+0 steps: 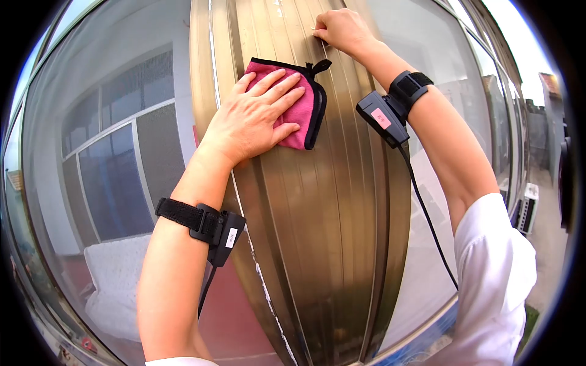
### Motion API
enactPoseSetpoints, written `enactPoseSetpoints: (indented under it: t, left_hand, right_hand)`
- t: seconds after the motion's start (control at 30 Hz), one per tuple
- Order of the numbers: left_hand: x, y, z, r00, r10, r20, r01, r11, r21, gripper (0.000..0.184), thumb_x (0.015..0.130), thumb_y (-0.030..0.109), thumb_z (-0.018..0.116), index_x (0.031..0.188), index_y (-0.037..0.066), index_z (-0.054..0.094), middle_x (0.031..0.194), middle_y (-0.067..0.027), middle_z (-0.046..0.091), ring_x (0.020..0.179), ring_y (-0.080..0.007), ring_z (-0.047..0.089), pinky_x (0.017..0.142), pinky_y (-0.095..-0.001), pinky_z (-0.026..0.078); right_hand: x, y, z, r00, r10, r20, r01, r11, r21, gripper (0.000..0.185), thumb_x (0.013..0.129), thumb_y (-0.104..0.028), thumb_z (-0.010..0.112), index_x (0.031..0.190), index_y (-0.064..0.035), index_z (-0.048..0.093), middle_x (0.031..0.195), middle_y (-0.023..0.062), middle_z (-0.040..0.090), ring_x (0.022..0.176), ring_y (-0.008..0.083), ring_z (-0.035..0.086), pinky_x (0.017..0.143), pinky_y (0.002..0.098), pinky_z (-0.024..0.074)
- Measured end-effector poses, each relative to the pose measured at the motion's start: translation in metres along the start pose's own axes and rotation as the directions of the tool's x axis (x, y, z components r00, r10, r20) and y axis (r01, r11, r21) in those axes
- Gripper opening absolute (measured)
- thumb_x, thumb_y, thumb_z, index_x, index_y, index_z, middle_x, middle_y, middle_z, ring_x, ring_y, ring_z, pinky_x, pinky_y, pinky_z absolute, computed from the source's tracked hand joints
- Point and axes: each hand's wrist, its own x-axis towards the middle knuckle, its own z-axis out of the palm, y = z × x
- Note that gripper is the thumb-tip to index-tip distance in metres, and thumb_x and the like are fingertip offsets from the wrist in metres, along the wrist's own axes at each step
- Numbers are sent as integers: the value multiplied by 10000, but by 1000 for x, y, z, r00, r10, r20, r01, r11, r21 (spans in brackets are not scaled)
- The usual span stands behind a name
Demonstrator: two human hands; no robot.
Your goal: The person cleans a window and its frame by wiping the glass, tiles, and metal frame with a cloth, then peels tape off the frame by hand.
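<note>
A folded pink cloth (300, 116) with black edging and a small black loop lies against the upright gold-coloured metal panel (323, 201). My left hand (253, 119) lies flat over the cloth, fingers spread, pressing it to the panel. Higher up and to the right, my right hand (347, 30) is closed, with its curled fingertips at the ribbed surface of the same panel. What those fingers hold, if anything, is too small to make out. A rough white line (265, 290) runs down the panel's left side.
Large glass panes (116, 55) flank the panel, with a window and a pale covered seat (116, 287) visible through the left one. Black strapped devices sit on both forearms, and a cable (427, 210) hangs from the right one. An outdoor air-conditioner unit (528, 207) stands far right.
</note>
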Motion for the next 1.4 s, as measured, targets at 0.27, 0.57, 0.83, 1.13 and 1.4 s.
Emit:
enactPoseSetpoints:
  t: [0.27, 0.57, 0.83, 1.13, 1.4]
  left_hand:
    - [0, 2, 4, 1000, -8, -6, 8, 1000, -7, 595, 897, 421, 585, 1419, 161, 464, 1481, -16, 441, 1370, -198, 388, 1144, -422, 266]
    - [-3, 2, 5, 1000, -4, -14, 4, 1000, 2, 587, 897, 434, 581, 1412, 172, 476, 1474, -13, 450, 1374, -192, 383, 1146, -419, 265]
    - [-3, 1, 5, 1000, -9, -17, 9, 1000, 9, 587, 902, 437, 573, 1416, 173, 471, 1474, -13, 451, 1379, -192, 377, 1146, -420, 262]
    - [-1, 0, 2, 1000, -6, -12, 6, 1000, 15, 596, 902, 440, 571, 1419, 162, 466, 1478, -17, 445, 1382, -196, 372, 1144, -418, 265]
    - [-3, 0, 3, 1000, -9, -3, 9, 1000, 2, 600, 901, 436, 573, 1423, 161, 459, 1479, -16, 444, 1383, -195, 370, 1143, -423, 267]
  right_hand:
    - [-6, -4, 14, 998, 3, -70, 0, 999, 42, 187, 796, -241, 683, 756, -62, 715, 750, 179, 677, 770, 363, 668, 711, 452, 525]
    - [-29, -5, -1, 998, 60, -13, -54, 963, 263, 207, 855, -268, 664, 959, -96, 713, 853, 76, 718, 814, 256, 685, 747, 364, 527]
    - [-21, -9, 3, 999, 19, -39, -13, 988, 152, 187, 860, -261, 641, 938, -105, 707, 865, 71, 712, 837, 255, 677, 753, 372, 522]
    - [-4, -11, 0, 999, -38, 32, 36, 998, 58, 186, 834, -236, 636, 854, -62, 697, 831, 143, 693, 823, 321, 668, 744, 419, 519]
    - [-20, 2, 2, 997, 34, 74, -53, 958, 280, 193, 843, -235, 621, 919, -64, 665, 889, 101, 701, 841, 284, 664, 752, 378, 519]
